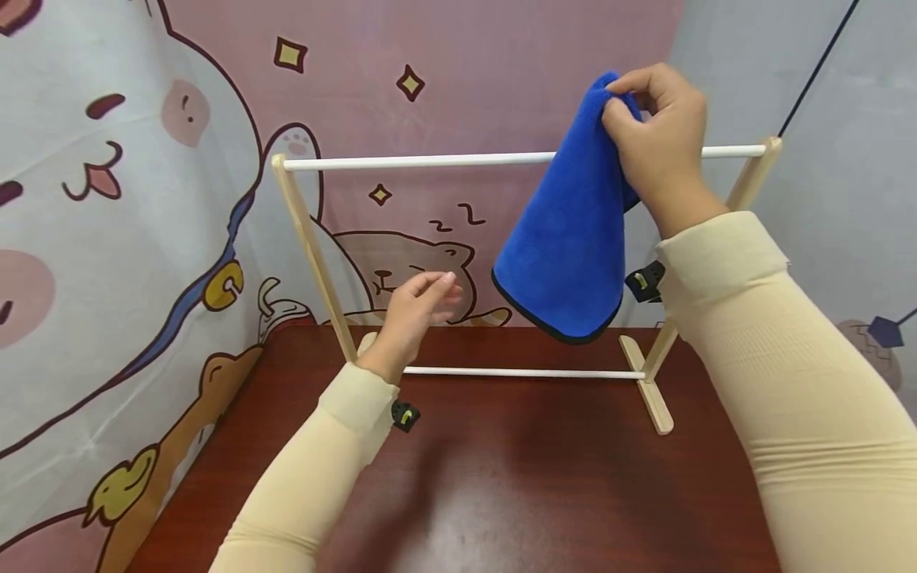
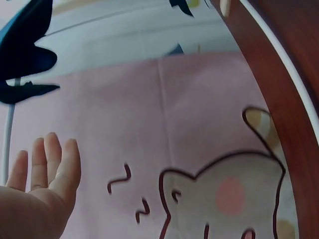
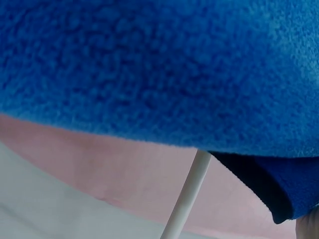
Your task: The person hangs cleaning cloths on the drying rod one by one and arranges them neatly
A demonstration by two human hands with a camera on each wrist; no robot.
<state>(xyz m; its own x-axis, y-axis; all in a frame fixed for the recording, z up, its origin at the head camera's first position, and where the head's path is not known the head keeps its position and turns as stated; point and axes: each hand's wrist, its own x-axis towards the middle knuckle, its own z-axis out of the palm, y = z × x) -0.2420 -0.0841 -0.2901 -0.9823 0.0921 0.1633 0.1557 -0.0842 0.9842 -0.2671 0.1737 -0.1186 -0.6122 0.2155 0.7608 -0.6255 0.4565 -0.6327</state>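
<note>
My right hand (image 1: 662, 131) pinches the top of a blue cloth (image 1: 573, 231) with dark edging, held above the rack's upper rail. The cloth hangs in folds in front of the white rail (image 1: 423, 161), its lower edge above the table. Blue fleece (image 3: 159, 74) fills the upper part of the right wrist view, hiding most of that hand. Lower and to the left, my left hand (image 1: 423, 306) holds nothing, its fingers loosely extended. In the left wrist view the fingers of the left hand (image 2: 50, 184) are spread below a dark part of the cloth (image 2: 25, 45).
The rack has wooden side posts (image 1: 315, 255), a lower white bar (image 1: 523, 372) and wooden feet (image 1: 648, 390). It stands on a reddish-brown table (image 1: 473, 477). Behind it hangs a pink and white cartoon backdrop (image 1: 466, 79).
</note>
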